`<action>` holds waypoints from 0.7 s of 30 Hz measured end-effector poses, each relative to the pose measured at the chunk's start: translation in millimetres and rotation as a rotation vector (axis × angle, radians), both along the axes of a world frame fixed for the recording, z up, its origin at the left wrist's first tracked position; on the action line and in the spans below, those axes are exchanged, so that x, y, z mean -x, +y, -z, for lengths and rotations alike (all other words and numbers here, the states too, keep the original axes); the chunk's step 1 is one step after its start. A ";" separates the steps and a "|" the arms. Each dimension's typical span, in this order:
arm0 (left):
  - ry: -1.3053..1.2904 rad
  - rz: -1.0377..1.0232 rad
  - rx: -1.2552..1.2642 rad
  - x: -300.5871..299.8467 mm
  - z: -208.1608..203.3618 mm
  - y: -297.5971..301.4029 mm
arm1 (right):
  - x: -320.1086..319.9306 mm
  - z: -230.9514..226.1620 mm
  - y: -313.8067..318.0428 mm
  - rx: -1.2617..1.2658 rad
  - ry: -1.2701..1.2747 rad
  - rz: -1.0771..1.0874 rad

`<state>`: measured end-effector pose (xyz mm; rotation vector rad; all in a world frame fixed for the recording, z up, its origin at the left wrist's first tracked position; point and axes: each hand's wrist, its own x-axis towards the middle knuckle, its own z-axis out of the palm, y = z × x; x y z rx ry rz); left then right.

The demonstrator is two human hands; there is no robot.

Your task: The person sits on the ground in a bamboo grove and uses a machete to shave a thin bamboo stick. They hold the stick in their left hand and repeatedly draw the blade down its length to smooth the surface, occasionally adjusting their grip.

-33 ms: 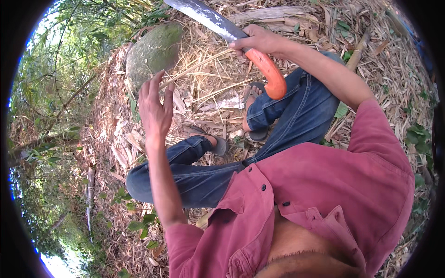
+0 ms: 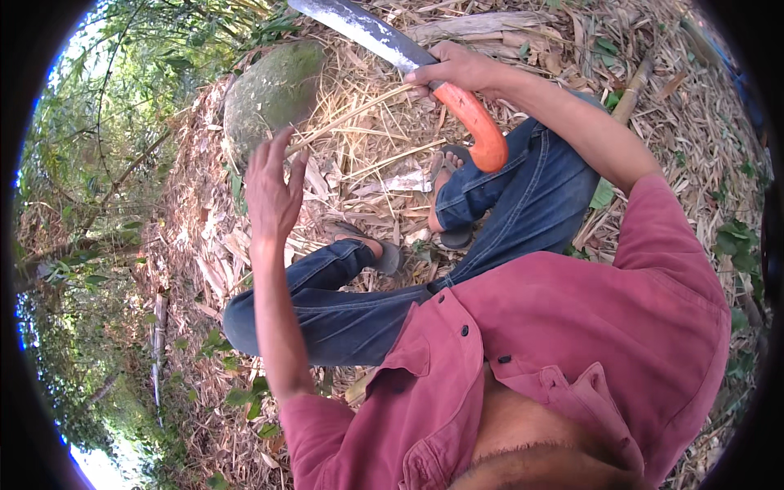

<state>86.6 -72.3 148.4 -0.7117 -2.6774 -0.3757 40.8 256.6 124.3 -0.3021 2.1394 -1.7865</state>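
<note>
A machete with a dark, worn blade and a curved orange handle (image 2: 475,124) is in my right hand (image 2: 464,69). My fingers close on it where blade meets handle, and the blade points up and left. From my right thumb a thin pale strip (image 2: 351,118), apparently split bamboo or cane, slants down left. Its far end lies between the thumb and fingers of my left hand (image 2: 273,192). Those fingers are stretched out and apart, not closed on the strip.
A mossy, rounded stone (image 2: 273,98) sits just beyond my left hand. Pale shavings (image 2: 380,122) and dry leaf litter cover the ground around my sandalled feet. A split log (image 2: 482,26) lies at the top, a pole (image 2: 633,90) at the right, green undergrowth at the left.
My left hand and forearm have shifted slightly left. The machete handle has tilted up a little; my right hand keeps its hold.
</note>
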 end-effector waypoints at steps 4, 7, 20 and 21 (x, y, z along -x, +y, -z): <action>-0.636 -0.095 0.139 12.4 16.5 -25.6 | 10.9 -12.8 3.0 -0.071 0.032 -0.047; -0.638 -0.014 -0.076 9.8 37.1 -20.8 | 25.2 -3.6 11.4 -0.125 0.122 0.038; -1.265 -0.196 -1.294 8.8 47.9 23.3 | 1.8 -24.5 -11.0 -0.713 0.444 -0.074; -1.278 -0.164 -1.270 10.1 42.1 26.2 | 1.0 -9.9 -14.9 -0.679 0.589 -0.071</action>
